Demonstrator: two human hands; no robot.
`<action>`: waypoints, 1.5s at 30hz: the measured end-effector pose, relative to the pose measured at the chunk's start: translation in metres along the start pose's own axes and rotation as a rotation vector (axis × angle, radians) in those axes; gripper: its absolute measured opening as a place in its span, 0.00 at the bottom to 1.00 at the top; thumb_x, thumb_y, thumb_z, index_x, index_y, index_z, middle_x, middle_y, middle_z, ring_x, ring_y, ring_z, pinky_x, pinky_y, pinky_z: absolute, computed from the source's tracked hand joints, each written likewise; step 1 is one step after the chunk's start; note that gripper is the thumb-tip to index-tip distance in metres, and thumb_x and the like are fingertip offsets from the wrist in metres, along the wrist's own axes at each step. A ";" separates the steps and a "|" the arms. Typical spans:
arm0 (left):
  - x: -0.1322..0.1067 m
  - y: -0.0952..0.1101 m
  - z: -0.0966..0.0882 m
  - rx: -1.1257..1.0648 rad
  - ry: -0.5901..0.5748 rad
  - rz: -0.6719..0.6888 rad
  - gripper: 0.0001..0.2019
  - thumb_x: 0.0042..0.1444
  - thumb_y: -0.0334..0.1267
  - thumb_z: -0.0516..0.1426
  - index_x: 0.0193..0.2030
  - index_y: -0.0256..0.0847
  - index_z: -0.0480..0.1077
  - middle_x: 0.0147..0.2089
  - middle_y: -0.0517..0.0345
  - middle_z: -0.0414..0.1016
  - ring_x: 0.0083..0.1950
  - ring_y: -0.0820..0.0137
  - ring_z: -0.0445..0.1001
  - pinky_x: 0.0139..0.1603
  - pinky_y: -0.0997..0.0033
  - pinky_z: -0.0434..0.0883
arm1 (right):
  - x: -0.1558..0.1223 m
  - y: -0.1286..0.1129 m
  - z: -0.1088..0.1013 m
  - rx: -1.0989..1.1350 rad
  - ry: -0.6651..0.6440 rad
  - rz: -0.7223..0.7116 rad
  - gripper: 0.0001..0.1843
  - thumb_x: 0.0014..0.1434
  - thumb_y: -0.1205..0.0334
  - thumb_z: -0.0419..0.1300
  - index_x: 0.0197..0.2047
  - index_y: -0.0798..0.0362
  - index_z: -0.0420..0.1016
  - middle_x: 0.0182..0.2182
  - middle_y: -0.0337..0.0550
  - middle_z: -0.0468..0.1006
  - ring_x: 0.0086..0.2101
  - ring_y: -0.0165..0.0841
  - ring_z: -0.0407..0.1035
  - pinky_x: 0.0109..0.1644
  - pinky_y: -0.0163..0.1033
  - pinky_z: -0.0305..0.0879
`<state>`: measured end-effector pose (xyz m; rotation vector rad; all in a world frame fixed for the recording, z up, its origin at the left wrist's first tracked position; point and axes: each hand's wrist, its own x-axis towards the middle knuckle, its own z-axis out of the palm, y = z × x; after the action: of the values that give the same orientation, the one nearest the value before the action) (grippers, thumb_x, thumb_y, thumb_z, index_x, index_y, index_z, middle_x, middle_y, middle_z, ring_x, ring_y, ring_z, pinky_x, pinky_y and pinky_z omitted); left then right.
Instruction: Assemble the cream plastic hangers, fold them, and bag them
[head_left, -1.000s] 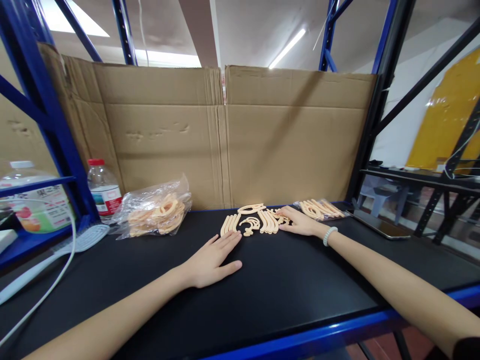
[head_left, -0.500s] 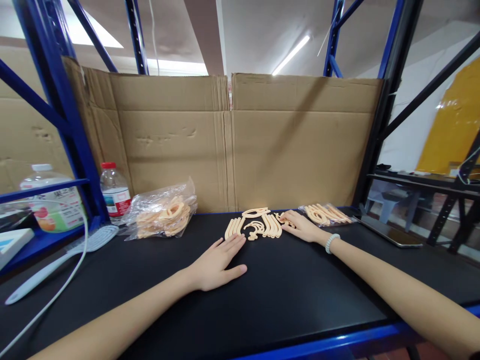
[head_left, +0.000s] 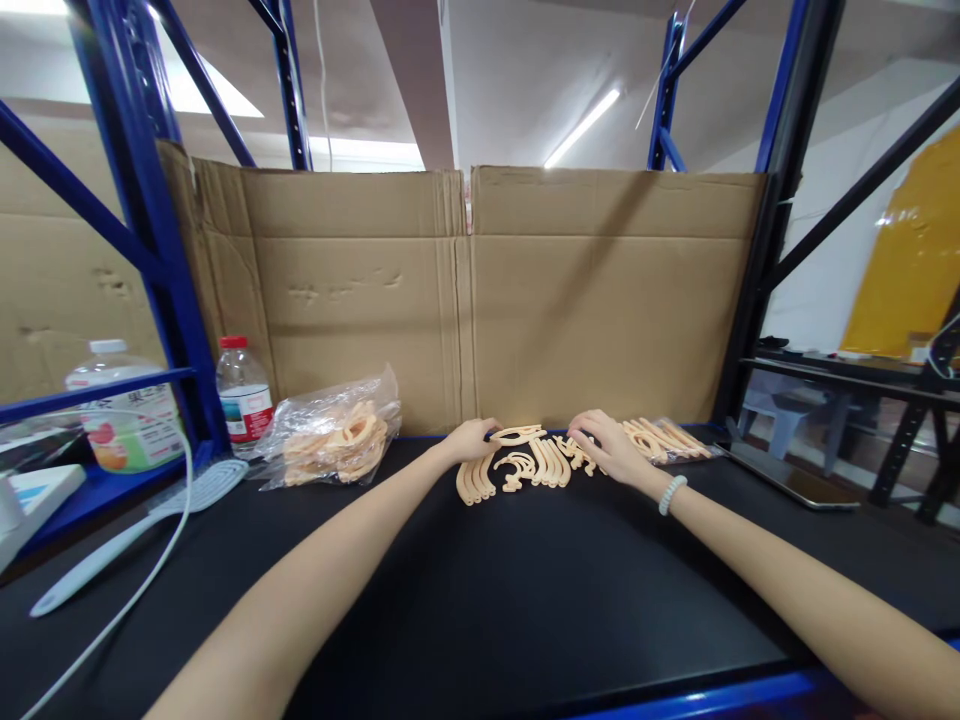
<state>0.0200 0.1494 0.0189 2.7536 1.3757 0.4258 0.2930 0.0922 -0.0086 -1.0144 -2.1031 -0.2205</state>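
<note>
Pale, wood-coloured flat pieces lie on the black tabletop [head_left: 480, 600] ahead of me. They include a row of curved strips [head_left: 474, 482] on the left, another row of curved strips [head_left: 553, 465], nested arcs [head_left: 517, 464] between the rows, and long thin curved pieces [head_left: 519, 434] behind. My left hand [head_left: 472, 440] has its fingers and thumb closed at the left end of these long curved pieces; the fingertips are partly hidden. Over small knobbly pieces [head_left: 571, 453] on the right, my right hand [head_left: 609, 448] arches with thumb and fingers apart.
Clear bags of similar pieces lie left [head_left: 341, 440] and right [head_left: 664, 440]. Farther left are a red-capped bottle [head_left: 246, 400], a pale blue hairbrush [head_left: 165, 515] and a white cable [head_left: 150, 585]. A flat dark device [head_left: 791, 475] lies right. Cardboard [head_left: 600, 300] stands behind.
My left hand has moved forward from lying flat in front of the left strips to the long curved pieces behind. My right hand has shifted slightly right, uncovering small pieces. The view has tilted slightly.
</note>
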 end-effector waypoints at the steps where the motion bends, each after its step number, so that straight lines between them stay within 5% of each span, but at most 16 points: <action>1: 0.008 0.000 0.003 0.011 -0.017 -0.008 0.16 0.57 0.38 0.54 0.51 0.39 0.68 0.50 0.52 0.75 0.50 0.64 0.73 0.51 0.69 0.68 | -0.001 -0.001 -0.001 0.001 0.006 0.002 0.14 0.66 0.57 0.46 0.36 0.52 0.70 0.37 0.46 0.73 0.42 0.38 0.65 0.48 0.45 0.62; 12: 0.036 0.006 0.013 0.189 -0.126 -0.009 0.11 0.61 0.42 0.55 0.43 0.35 0.70 0.44 0.52 0.73 0.43 0.67 0.73 0.45 0.59 0.71 | 0.005 -0.006 -0.027 0.052 0.094 0.109 0.17 0.64 0.55 0.47 0.30 0.51 0.72 0.32 0.46 0.75 0.39 0.39 0.67 0.45 0.45 0.64; 17: 0.026 0.015 -0.003 0.251 0.018 0.050 0.07 0.57 0.34 0.56 0.40 0.34 0.71 0.45 0.46 0.72 0.45 0.61 0.74 0.47 0.64 0.69 | 0.005 -0.008 -0.031 0.116 0.155 0.210 0.17 0.62 0.54 0.48 0.29 0.51 0.72 0.31 0.45 0.76 0.38 0.39 0.68 0.44 0.45 0.63; 22: -0.001 0.022 -0.031 0.269 0.170 0.119 0.12 0.61 0.33 0.49 0.49 0.33 0.66 0.54 0.42 0.66 0.51 0.59 0.71 0.52 0.61 0.68 | 0.008 -0.010 -0.025 0.367 0.210 0.446 0.11 0.57 0.55 0.53 0.33 0.53 0.72 0.33 0.45 0.75 0.36 0.38 0.69 0.39 0.43 0.67; 27: -0.054 0.035 -0.040 0.147 0.425 0.322 0.10 0.64 0.37 0.48 0.48 0.37 0.64 0.59 0.44 0.63 0.54 0.61 0.70 0.53 0.59 0.70 | 0.009 -0.045 -0.023 0.973 -0.033 0.733 0.16 0.55 0.58 0.61 0.46 0.53 0.66 0.38 0.48 0.74 0.35 0.34 0.72 0.35 0.39 0.71; 30: -0.089 0.047 -0.032 0.045 0.458 0.422 0.11 0.64 0.40 0.48 0.49 0.40 0.63 0.58 0.46 0.64 0.54 0.62 0.71 0.52 0.60 0.71 | 0.006 -0.073 -0.026 1.261 -0.224 0.707 0.19 0.55 0.56 0.62 0.47 0.53 0.65 0.38 0.47 0.74 0.33 0.32 0.73 0.34 0.37 0.73; 33: -0.116 0.055 -0.019 0.004 0.433 0.440 0.11 0.64 0.39 0.48 0.51 0.40 0.63 0.59 0.46 0.64 0.54 0.62 0.71 0.52 0.61 0.72 | -0.001 -0.090 -0.025 1.292 -0.350 0.625 0.18 0.52 0.58 0.66 0.44 0.56 0.69 0.31 0.43 0.74 0.28 0.28 0.72 0.30 0.31 0.72; 38: -0.129 0.061 0.002 -0.169 0.438 0.330 0.13 0.60 0.36 0.53 0.52 0.43 0.62 0.57 0.49 0.66 0.56 0.62 0.69 0.52 0.61 0.72 | -0.016 -0.099 -0.014 1.136 -0.261 0.595 0.17 0.48 0.57 0.68 0.38 0.58 0.73 0.25 0.39 0.73 0.25 0.27 0.71 0.29 0.32 0.73; 41: -0.127 0.065 0.008 -0.328 0.432 0.191 0.20 0.57 0.36 0.56 0.56 0.44 0.59 0.50 0.54 0.72 0.46 0.67 0.74 0.47 0.66 0.72 | -0.021 -0.106 -0.007 1.062 -0.217 0.568 0.17 0.49 0.55 0.67 0.37 0.58 0.72 0.24 0.38 0.73 0.24 0.27 0.71 0.29 0.34 0.74; 45: -0.130 0.069 0.010 -0.424 0.359 0.116 0.14 0.60 0.40 0.54 0.51 0.43 0.65 0.35 0.60 0.76 0.33 0.71 0.75 0.38 0.72 0.71 | -0.025 -0.117 -0.003 1.046 -0.251 0.471 0.15 0.51 0.55 0.66 0.37 0.57 0.72 0.24 0.37 0.73 0.24 0.27 0.72 0.28 0.33 0.74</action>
<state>0.0020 0.0056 -0.0096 2.4844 1.0217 1.1185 0.2197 -0.0019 -0.0054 -0.8306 -1.7091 1.1643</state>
